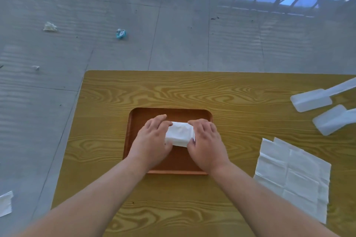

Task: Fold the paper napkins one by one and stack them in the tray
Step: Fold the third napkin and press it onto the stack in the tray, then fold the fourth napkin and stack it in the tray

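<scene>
A brown wooden tray (173,114) lies in the middle of the wooden table. Inside it sits a white stack of folded napkins (180,134). My left hand (152,140) cups the stack's left end and my right hand (207,143) cups its right end, fingers curled over the edges. Both hands touch the stack, which rests on the tray floor. A pile of unfolded white napkins (292,175) lies flat on the table to the right of the tray.
Two translucent white plastic scoops (316,102) (335,119) lie at the table's (231,90) far right. The table's left edge runs diagonally beside grey floor tiles with scraps of litter (121,33). A white paper piece (5,203) lies on the floor at lower left.
</scene>
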`<action>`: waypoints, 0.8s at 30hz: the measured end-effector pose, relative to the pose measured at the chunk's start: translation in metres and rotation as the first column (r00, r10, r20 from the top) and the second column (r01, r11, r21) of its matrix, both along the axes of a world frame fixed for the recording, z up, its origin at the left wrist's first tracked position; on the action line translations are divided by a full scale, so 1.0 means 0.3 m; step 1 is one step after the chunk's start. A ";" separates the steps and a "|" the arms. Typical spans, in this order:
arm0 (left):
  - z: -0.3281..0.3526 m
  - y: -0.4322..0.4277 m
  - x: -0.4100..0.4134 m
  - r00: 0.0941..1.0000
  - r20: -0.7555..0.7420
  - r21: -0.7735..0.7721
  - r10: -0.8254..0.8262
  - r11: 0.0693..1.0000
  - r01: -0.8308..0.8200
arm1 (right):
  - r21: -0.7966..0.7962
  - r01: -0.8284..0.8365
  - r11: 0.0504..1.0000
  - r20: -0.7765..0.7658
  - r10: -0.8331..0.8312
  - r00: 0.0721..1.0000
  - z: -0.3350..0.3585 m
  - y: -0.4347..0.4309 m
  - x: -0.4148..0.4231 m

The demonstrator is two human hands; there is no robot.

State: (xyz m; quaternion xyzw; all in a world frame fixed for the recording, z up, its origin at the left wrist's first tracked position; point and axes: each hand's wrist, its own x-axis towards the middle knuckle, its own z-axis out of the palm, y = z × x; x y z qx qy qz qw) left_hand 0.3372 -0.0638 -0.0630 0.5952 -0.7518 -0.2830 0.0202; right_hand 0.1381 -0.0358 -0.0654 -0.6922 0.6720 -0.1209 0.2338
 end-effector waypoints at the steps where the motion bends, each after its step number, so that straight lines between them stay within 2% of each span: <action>1: -0.008 0.009 -0.005 0.993 0.064 -0.012 -0.103 0.995 0.104 | -0.003 -0.082 0.997 -0.028 0.082 0.996 -0.006 0.009 0.000; 3: -0.026 0.027 -0.016 0.950 0.165 0.055 -0.265 0.964 0.259 | 0.112 -0.238 0.965 -0.061 0.245 0.968 -0.025 0.019 0.004; 5: -0.040 0.036 -0.018 0.928 0.205 0.138 -0.311 0.948 0.287 | 0.269 -0.312 0.911 -0.090 0.346 0.934 -0.048 0.028 0.009; 7: -0.036 0.034 -0.025 0.929 0.216 0.177 -0.301 0.948 0.266 | 0.351 -0.310 0.884 -0.097 0.363 0.927 -0.057 0.034 0.003; 10: -0.013 0.021 -0.054 0.916 0.265 0.187 -0.301 0.948 0.258 | 0.378 -0.300 0.876 -0.053 0.344 0.937 -0.031 0.038 -0.028; 13: 0.017 0.013 -0.130 0.905 0.309 0.117 -0.293 0.956 0.269 | 0.297 -0.275 0.914 -0.015 0.292 0.956 0.021 0.086 -0.115; 16: 0.047 0.011 -0.262 0.917 0.252 0.073 -0.309 0.951 0.301 | 0.229 -0.181 0.957 -0.025 0.192 0.981 0.063 0.162 -0.252; 19: 0.069 0.022 -0.459 0.890 0.208 0.053 -0.406 0.913 0.404 | 0.205 -0.064 0.977 -0.062 0.078 0.995 0.081 0.249 -0.435; 24: 0.077 0.058 -0.791 0.817 0.165 0.112 -0.552 0.834 0.541 | 0.217 0.123 0.968 -0.086 -0.107 0.991 0.067 0.415 -0.722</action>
